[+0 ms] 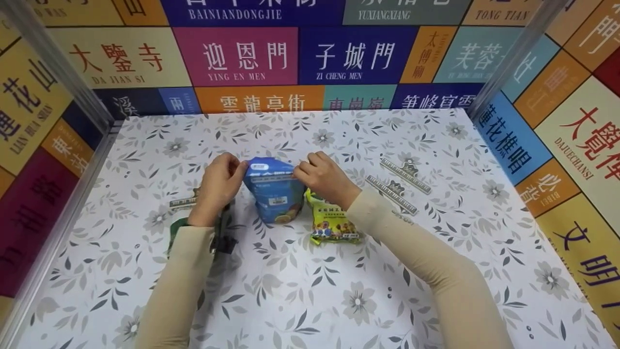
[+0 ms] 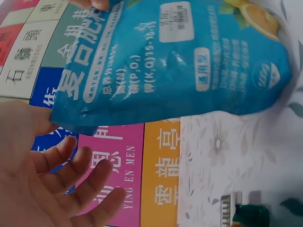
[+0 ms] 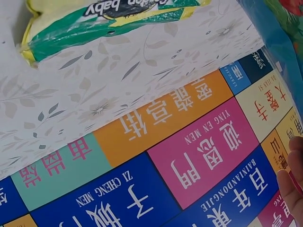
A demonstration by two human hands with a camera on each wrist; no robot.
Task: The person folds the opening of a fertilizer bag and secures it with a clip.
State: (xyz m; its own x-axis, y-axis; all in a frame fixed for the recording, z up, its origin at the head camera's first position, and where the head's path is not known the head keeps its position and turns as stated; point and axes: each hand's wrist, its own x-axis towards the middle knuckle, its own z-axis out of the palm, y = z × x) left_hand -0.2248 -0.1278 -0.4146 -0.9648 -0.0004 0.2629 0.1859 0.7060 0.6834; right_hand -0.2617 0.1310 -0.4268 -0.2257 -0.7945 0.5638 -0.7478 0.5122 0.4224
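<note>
A blue fertilizer bag (image 1: 276, 196) stands upright in the middle of the table, its top edge tilting. Its front carries a white label and an orange picture, seen in the left wrist view. My left hand (image 1: 222, 177) pinches the bag's left top corner; in that wrist view the other fingers (image 2: 71, 175) spread away from it. My right hand (image 1: 325, 178) pinches the right top corner. Close below the right hand sits a yellow-green bag (image 1: 334, 223), also visible as a yellow and green bag (image 3: 109, 21) in the right wrist view.
Two metal ruler-edged clips, a far clip (image 1: 404, 174) and a nearer clip (image 1: 391, 195), lie to the right. Another clip (image 1: 183, 201) and a dark green bag (image 1: 177, 231) lie partly hidden by the left arm. Printed panels (image 1: 237, 55) wall the flowered table (image 1: 290, 315).
</note>
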